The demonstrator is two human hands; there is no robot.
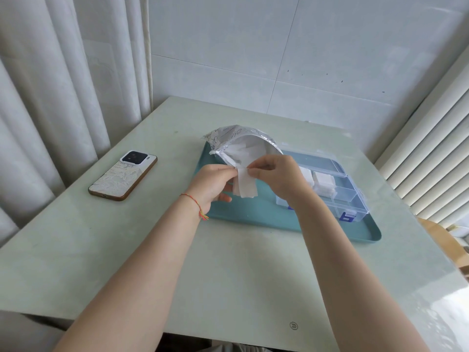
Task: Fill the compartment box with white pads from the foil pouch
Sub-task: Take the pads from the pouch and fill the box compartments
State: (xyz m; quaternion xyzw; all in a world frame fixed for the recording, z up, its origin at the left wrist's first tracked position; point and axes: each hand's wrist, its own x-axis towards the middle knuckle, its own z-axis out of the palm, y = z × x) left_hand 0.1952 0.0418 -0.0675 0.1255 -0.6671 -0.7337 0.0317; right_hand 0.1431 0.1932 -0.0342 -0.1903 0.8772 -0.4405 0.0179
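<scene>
Both hands hold one white pad (pixel 245 182) up over the teal tray (pixel 253 214). The left hand (pixel 212 185) pinches its top edge with its fingers (pixel 232 171) clamped on it, and the right hand (pixel 276 177) pinches the same edge just beside them. The open foil pouch (pixel 241 143) lies just behind the fingers. The compartment box (pixel 337 191), with pads in it, sits right of the fingers. A phone (pixel 123 175) lies on the bench (pixel 127 250), well to their left.
</scene>
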